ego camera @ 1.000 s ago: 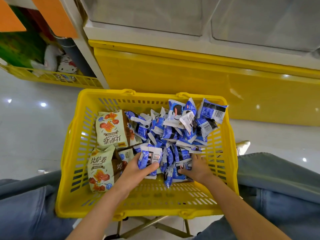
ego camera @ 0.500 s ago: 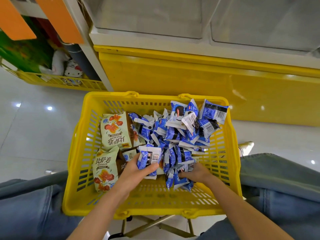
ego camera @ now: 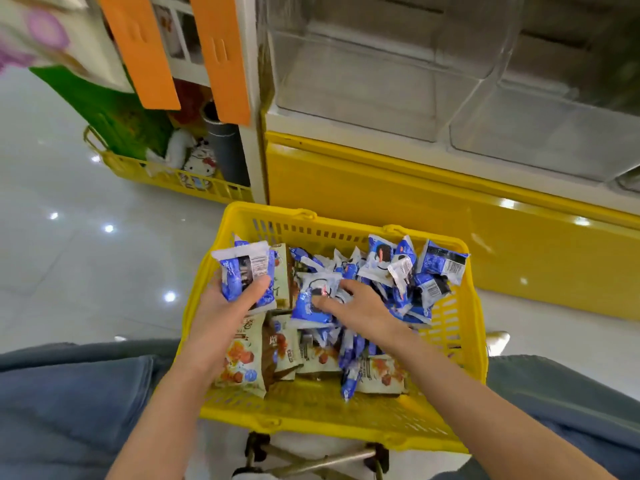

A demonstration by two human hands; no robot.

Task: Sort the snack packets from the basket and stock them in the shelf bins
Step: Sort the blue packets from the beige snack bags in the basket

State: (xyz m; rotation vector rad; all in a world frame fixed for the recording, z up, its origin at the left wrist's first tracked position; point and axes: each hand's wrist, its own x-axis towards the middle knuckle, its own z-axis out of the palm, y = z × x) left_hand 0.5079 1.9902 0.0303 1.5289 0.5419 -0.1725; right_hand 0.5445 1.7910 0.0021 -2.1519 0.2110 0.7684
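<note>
Blue packets (ego camera: 431,289): probably light, crinkly, slippery; grip mid-body. Left hand (ego camera: 223,306) clamps stack (ego camera: 244,271), basket (ego camera: 311,420) ten o'clock; right hand (ego camera: 363,308) pinches one packet (ego camera: 311,301).

In the basket (ego camera: 311,408), at 9 o'clock, the fingers of the left hand (ego camera: 221,317) are being hidden behind the blue packets (ego camera: 242,275) being held. At 6 o'clock the cream packets (ego camera: 242,363) are being partly covered by the left forearm (ego camera: 180,393). Packet print is being blurred. The clear bins (ego camera: 381,81) are being cut off at 12 and 3 o'clock.

Yellow basket (ego camera: 346,410) holds blue and beige snack packets (ego camera: 443,265).
</note>
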